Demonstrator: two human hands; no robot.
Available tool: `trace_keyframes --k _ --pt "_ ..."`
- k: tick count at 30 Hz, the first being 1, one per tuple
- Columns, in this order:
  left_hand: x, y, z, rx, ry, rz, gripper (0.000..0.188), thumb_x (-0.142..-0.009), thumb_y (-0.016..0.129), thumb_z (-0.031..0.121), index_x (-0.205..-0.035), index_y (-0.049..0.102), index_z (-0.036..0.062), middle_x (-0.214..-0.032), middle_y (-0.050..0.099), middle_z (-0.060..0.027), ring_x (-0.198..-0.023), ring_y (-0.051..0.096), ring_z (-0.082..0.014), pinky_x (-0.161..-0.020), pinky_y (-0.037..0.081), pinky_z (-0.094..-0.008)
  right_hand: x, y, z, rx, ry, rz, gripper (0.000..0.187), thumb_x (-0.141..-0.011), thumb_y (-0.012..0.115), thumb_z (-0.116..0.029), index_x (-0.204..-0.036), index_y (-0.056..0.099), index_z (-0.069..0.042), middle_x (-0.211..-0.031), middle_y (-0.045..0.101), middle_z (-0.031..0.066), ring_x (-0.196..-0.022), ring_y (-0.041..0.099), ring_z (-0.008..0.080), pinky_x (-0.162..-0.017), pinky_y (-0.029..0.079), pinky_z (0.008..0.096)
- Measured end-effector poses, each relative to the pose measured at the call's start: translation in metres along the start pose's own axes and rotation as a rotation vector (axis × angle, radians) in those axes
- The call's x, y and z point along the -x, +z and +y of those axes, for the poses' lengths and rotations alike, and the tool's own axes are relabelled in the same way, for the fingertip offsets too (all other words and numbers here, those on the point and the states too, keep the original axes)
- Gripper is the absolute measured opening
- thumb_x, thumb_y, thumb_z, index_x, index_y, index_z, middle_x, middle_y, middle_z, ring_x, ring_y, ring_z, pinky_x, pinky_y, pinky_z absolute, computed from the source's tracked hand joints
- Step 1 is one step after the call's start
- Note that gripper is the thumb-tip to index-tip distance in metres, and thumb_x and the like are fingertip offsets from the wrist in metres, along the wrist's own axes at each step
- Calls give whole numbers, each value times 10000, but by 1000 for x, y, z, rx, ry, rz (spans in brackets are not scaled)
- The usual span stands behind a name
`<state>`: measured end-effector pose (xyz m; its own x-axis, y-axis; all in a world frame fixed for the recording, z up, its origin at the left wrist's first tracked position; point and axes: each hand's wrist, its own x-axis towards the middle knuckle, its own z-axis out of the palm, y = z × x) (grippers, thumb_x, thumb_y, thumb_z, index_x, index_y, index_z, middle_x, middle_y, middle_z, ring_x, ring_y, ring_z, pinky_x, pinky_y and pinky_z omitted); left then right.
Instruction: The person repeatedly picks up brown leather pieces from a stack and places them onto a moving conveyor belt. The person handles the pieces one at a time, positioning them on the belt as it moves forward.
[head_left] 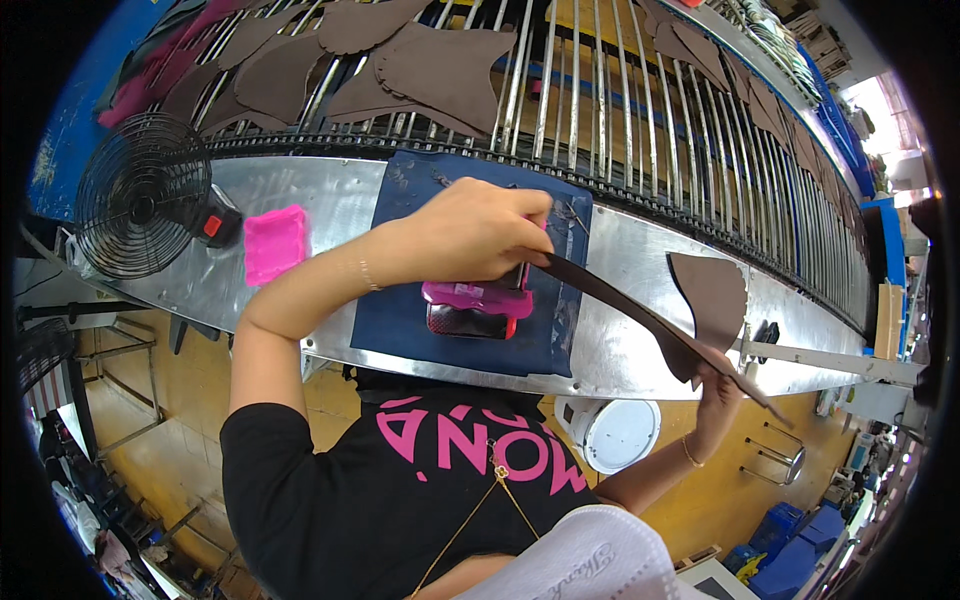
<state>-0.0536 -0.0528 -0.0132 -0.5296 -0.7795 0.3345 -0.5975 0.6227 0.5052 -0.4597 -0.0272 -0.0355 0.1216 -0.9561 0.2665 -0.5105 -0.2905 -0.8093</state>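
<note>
A dark brown cut piece of sheet material [640, 318], perhaps leather, stretches edge-on between my hands above the table. At its left end, my left hand [485, 230] is closed with bent fingers on the corner. Lower right, my right hand [715, 388] pinches the other end near the table's front edge. Below my left hand, a bright pink pad or wrapper [480, 300] and a dark, red-edged block [468, 322] rest on a blue mat [400, 310]; my hand partly hides them. Another brown piece [710, 293] lies on the metal table to the right.
A black wire fan [143, 207] stands at the left, beside a pink tray [275, 245]. Beyond the table runs a conveyor of metal rods [600, 90] carrying several brown pieces [425, 75]. A white bucket [622, 437] sits below the front edge.
</note>
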Motion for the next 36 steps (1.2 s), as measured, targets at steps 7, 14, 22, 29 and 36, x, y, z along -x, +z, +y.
trace_keyframes --k 7,14,22,29,36 --pt "-25 -26 0 148 -23 343 145 -800 663 109 -940 659 72 -752 503 -48 -583 507 -161 -537 418 -281 -37 -15 9 -434 89 202 197 -926 563 -58 -1109 564 12 -983 624 40 -875 558 81 -781 445 209" --pt "56 -48 -15 391 -511 542 258 -883 592 122 -1137 618 84 -737 488 10 -587 453 -50 -520 359 -195 -159 47 70 -300 97 30 399 -918 588 -127 -1216 482 115 -1118 607 146 -990 560 150 -874 431 250" --pt "143 -34 -21 641 -806 788 297 -934 497 80 -1227 540 64 -768 474 -1 -489 358 -27 -434 281 -170 -284 159 164 -254 262 -236 499 -895 610 -135 -1297 434 102 -1088 638 134 -939 599 146 -838 456 257" --pt "125 -32 -27 526 -769 773 303 -937 484 63 -1237 519 40 -675 415 31 -486 338 -23 -427 250 -178 -283 131 164 296 227 161 586 -795 645 -513 -1302 523 -245 -1235 590 54 -1143 544 235 -968 322 554" --pt "111 -12 -48 587 -740 712 283 -962 491 138 -1219 535 26 -633 409 39 -480 341 -16 -420 237 -178 -95 32 144 970 692 566 659 -711 738 -474 -1290 501 -267 -1363 401 97 -1188 427 385 -878 439 546"
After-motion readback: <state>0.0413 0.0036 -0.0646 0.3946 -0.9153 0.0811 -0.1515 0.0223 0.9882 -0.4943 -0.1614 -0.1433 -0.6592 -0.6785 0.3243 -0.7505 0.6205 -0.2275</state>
